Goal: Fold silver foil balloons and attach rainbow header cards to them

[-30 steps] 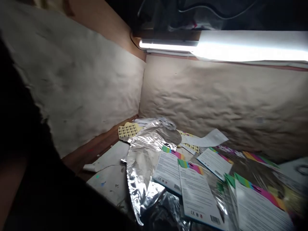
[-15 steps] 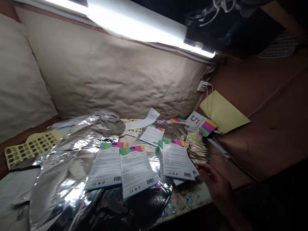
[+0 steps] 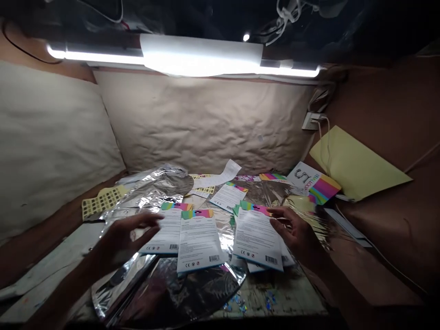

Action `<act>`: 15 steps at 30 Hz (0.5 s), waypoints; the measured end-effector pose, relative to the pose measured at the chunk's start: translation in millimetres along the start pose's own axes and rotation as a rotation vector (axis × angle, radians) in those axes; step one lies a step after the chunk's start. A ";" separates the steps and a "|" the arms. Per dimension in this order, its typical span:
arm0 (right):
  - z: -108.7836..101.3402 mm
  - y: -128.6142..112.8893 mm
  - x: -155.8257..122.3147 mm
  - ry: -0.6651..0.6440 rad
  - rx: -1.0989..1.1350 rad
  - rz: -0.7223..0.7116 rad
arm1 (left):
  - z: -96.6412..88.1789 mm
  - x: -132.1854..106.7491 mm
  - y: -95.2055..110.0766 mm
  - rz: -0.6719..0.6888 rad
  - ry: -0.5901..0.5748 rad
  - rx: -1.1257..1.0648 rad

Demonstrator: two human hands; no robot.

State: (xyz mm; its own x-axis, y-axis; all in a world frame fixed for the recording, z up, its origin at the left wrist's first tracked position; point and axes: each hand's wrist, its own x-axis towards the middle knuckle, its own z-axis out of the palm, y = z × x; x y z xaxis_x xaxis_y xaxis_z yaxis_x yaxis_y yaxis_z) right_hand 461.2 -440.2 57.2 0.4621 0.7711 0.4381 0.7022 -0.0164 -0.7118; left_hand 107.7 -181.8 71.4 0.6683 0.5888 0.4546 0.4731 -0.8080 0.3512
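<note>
My left hand (image 3: 132,233) hovers by the left edge of a white card packet (image 3: 165,231), with thumb and fingers apart. Beside it lies a second packet (image 3: 199,240), slightly overlapping the first, with printed text, a barcode and a rainbow top with a hang hole. My right hand (image 3: 294,231) is at the upper right edge of a small stack of similar packets (image 3: 259,236). Its thumb and fingers are spread and appear to touch the top packet. Another such packet (image 3: 228,196) rests further back.
Shiny silver film (image 3: 144,192) covers much of the table. A sticker sheet (image 3: 103,201) lies at left, a curled white paper strip (image 3: 222,176) at the back. On the right are a rainbow card (image 3: 312,181), a yellow sheet (image 3: 360,162) and cables from a wall socket (image 3: 312,120).
The view has levelled and swung left. My left hand has come into view over the left packets. My right hand has moved from the stack's lower right up to its upper right edge.
</note>
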 end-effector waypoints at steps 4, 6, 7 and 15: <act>1.3 -14.8 9.5 -0.022 -0.046 -0.136 | 39.2 84.1 -0.9 0.031 -0.281 0.277; 0.3 -14.8 10.3 -0.027 -0.064 -0.169 | 64.5 123.5 -10.4 -0.028 -0.335 0.332; -1.4 -12.6 9.7 -0.026 -0.073 -0.172 | 75.2 138.1 -18.0 -0.057 -0.353 0.350; -29.4 18.2 18.3 -0.007 -0.139 -0.013 | 88.1 137.4 -101.1 -0.345 -0.395 0.399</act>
State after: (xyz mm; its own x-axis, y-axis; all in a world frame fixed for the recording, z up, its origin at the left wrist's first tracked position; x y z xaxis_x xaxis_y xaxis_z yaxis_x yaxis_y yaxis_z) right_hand 498.4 -445.2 68.4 0.4492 0.7762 0.4423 0.7763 -0.0940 -0.6233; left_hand 202.3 -20.9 26.3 0.5647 0.8253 0.0090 0.8236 -0.5642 0.0578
